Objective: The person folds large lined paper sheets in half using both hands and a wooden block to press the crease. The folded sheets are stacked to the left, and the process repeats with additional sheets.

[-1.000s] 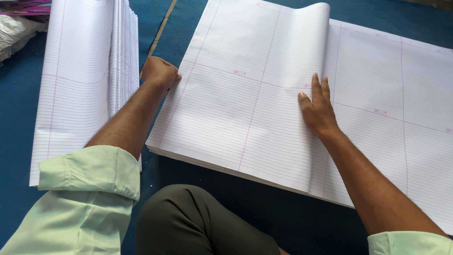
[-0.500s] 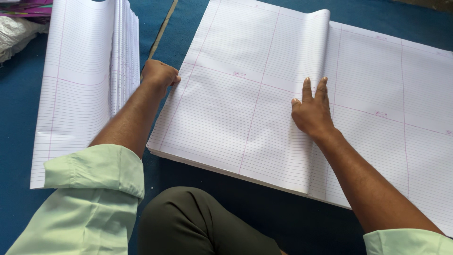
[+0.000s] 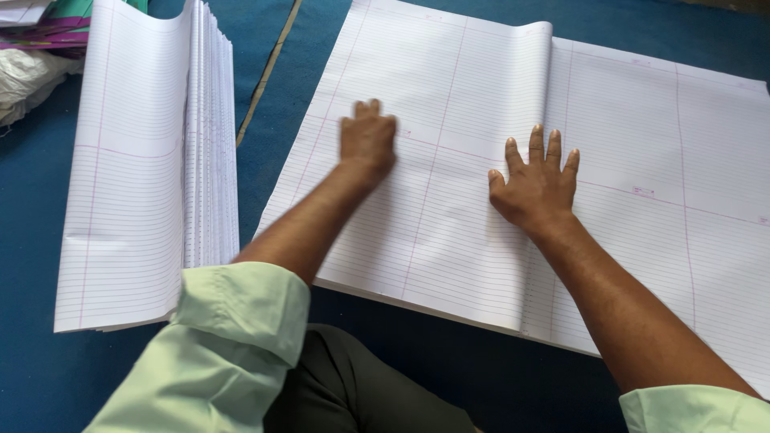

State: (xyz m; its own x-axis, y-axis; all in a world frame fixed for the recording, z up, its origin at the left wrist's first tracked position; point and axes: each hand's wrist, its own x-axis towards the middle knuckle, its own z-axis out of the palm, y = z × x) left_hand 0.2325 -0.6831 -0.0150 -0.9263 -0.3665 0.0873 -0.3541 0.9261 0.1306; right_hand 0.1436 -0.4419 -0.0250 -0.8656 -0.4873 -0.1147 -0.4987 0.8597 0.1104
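A big stack of ruled white sheets point(image 3: 642, 136) lies flat on the blue floor in front of me. Its top sheet point(image 3: 449, 160) is folded over to the left, with a rounded fold running down the middle. My left hand point(image 3: 367, 138) rests on the folded half, blurred, fingers loosely curled. My right hand point(image 3: 537, 183) presses flat with spread fingers on the paper just left of the fold line. Neither hand holds anything.
A pile of folded ruled sheets point(image 3: 152, 168) lies to the left on the blue mat point(image 3: 265, 72). A white plastic bag point(image 3: 28, 80) and coloured papers point(image 3: 48, 20) sit at the far left corner. My knee in dark trousers point(image 3: 353, 393) is at the bottom.
My left hand has moved right, from the sheet's left edge onto the folded half. My right hand slid left along the paper, flattening the folded sheet near its crease.
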